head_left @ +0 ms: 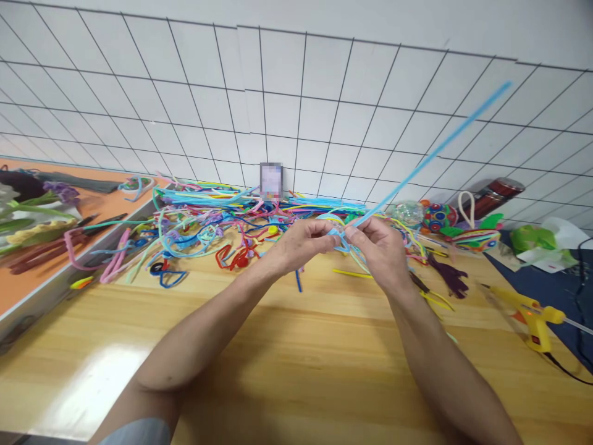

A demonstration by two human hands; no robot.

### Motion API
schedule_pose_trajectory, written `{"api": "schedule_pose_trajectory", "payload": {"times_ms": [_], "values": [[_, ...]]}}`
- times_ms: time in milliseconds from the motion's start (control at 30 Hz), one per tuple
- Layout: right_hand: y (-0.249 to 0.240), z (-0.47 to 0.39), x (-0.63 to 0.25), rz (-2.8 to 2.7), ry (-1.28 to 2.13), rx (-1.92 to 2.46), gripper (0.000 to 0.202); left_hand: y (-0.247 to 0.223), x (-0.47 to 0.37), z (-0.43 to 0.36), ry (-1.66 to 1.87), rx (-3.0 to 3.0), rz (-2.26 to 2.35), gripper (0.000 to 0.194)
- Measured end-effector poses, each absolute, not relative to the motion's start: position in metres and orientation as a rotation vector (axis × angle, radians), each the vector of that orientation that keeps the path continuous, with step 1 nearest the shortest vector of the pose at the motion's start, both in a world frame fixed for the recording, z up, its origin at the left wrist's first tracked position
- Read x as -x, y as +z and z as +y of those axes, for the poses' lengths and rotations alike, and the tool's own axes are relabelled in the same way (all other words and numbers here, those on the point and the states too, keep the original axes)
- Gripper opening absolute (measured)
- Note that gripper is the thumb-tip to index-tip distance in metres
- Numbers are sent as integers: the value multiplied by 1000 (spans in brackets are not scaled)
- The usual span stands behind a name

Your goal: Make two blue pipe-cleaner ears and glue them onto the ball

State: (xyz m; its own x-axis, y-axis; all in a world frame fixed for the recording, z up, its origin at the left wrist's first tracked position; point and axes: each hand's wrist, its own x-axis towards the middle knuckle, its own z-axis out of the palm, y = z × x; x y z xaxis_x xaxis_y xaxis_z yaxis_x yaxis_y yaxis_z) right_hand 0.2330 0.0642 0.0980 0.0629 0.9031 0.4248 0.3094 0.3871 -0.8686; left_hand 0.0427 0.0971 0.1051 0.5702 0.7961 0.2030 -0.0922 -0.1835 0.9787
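A light blue pipe cleaner [430, 156] runs up and to the right from between my hands, its far end free in front of the tiled wall. My left hand [306, 241] pinches the bent blue piece at its lower end. Close beside it, my right hand [377, 247] grips the same pipe cleaner between thumb and fingers. Small blue loops show between the fingertips; their exact shape is partly hidden. Both hands are above the wooden table, just in front of a heap of coloured pipe cleaners [199, 232].
A yellow glue gun [532, 315] lies at the right with its cord. Behind it are a dark red flask [493, 194] and a colourful fish figure [477, 235]. A red bent pipe cleaner [236, 254] lies left of my hands. An orange surface [28, 290] holds craft flowers at the left.
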Motion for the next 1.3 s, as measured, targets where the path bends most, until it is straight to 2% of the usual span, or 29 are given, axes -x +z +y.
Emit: {"api": "schedule_pose_trajectory", "payload": {"times_ms": [200,433,600,833,1033,1300], "values": [[93,65,-235,-1515,565,1131,15,104,-43,97,909,-1643,697,30],[92,63,-233,-1543,439,1132,15,99,-44,101,1013,-1730,789,27],[94,56,-225,-1695,6,1010,10,100,-45,99,1109,-1771,814,26],[80,61,-219,-1795,-423,792,28,101,-51,93,1240,-1484,771,37],[75,62,-218,-1777,-435,768,41,103,-51,92,1212,-1290,665,44],[77,64,-223,-1768,-485,742,45,106,-48,93,1180,-1206,594,48]]}}
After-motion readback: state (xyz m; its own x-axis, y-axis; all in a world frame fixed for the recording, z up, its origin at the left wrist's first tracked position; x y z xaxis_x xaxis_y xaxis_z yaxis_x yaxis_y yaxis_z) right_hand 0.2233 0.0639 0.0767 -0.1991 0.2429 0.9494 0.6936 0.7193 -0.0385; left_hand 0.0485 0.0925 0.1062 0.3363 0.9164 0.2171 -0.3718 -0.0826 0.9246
